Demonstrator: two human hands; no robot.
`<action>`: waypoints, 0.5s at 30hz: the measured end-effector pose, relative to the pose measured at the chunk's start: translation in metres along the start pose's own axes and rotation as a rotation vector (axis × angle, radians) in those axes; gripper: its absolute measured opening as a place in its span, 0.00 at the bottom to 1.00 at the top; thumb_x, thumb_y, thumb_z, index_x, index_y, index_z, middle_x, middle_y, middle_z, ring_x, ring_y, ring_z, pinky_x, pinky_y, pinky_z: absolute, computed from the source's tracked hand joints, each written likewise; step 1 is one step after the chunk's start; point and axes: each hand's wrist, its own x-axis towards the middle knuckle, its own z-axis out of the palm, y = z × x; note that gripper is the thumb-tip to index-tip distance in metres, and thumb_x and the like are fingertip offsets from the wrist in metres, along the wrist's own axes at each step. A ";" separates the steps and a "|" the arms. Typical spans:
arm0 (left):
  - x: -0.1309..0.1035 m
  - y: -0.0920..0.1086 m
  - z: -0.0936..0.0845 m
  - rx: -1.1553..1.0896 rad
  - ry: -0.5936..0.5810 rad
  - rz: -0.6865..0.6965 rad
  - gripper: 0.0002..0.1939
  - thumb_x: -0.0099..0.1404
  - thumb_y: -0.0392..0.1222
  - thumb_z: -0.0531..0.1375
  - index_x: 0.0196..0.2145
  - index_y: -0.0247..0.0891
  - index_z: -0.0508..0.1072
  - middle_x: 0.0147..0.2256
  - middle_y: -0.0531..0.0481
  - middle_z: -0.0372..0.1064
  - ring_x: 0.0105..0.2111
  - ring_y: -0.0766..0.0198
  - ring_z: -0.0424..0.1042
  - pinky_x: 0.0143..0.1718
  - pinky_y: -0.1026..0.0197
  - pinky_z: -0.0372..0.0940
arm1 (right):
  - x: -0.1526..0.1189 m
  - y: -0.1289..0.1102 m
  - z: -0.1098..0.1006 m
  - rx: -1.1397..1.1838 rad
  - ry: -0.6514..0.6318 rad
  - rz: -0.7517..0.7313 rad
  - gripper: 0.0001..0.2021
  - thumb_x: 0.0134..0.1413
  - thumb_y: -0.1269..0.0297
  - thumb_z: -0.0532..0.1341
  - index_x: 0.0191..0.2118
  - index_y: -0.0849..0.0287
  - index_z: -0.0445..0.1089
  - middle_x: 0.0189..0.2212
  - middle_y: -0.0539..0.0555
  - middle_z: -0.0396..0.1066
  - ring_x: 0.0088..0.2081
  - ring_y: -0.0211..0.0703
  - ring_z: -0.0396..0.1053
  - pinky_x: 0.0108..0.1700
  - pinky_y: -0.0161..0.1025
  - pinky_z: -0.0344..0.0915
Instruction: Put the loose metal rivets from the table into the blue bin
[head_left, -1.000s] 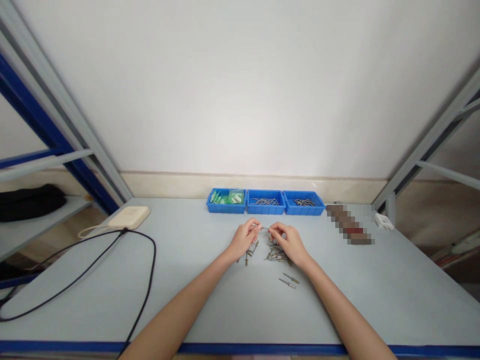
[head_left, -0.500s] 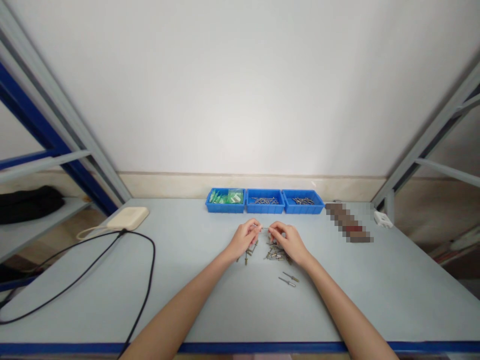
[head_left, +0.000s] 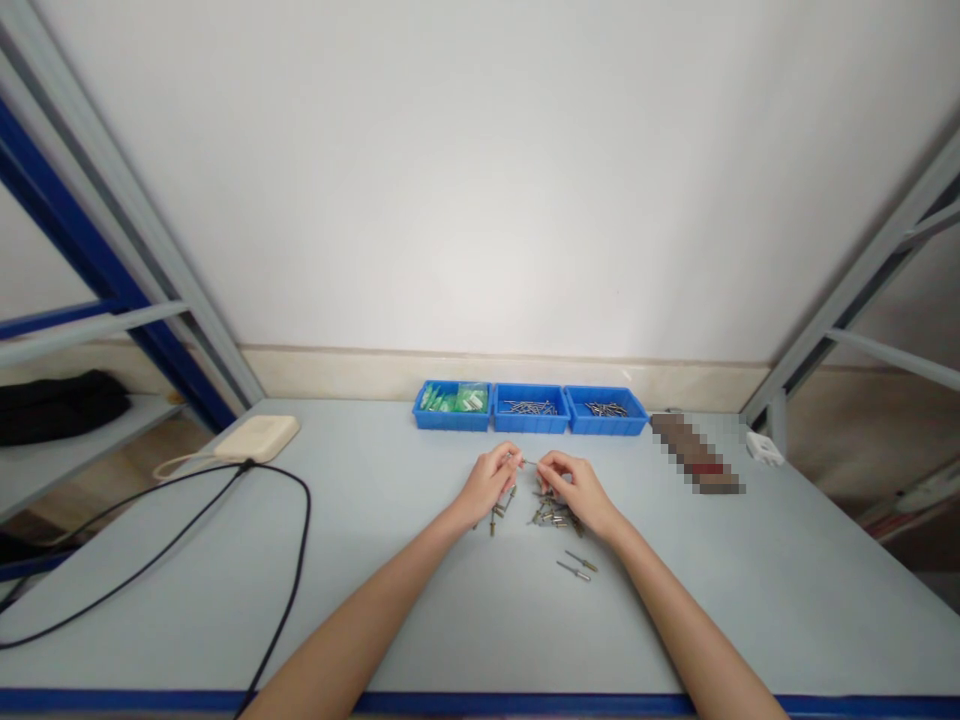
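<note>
Between my two hands, over the middle of the table, is a thin blind rivet (head_left: 529, 462) lying sideways. My left hand (head_left: 491, 482) pinches one end, and my right hand (head_left: 570, 485) has its fingertips closed on the other. A small group of blind rivets (head_left: 504, 505) lies under and beside my left hand. Below my right hand rests a bigger pile of them (head_left: 555, 514), partly covered by the hand. Two more rivets (head_left: 576, 567) lie side by side nearer the front edge.
Three blue bins stand in a row at the back: a left bin (head_left: 452, 423) with green-and-clear packets, a middle bin (head_left: 531, 424) and a right bin (head_left: 609, 426) with metal pins. A cream box (head_left: 257, 437) and black cable (head_left: 306, 520) lie left; a white adapter (head_left: 763, 449) right.
The view has tilted slightly, so the bins and table sit a little lower. Both hands keep their hold on the rivet, with hardly any movement.
</note>
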 end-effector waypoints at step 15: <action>-0.002 0.005 -0.001 -0.012 -0.013 -0.018 0.20 0.60 0.58 0.53 0.26 0.38 0.62 0.14 0.60 0.53 0.15 0.72 0.52 0.19 0.68 0.50 | 0.000 -0.003 0.001 -0.005 0.021 -0.019 0.15 0.58 0.56 0.52 0.28 0.59 0.66 0.20 0.48 0.65 0.24 0.37 0.62 0.30 0.33 0.58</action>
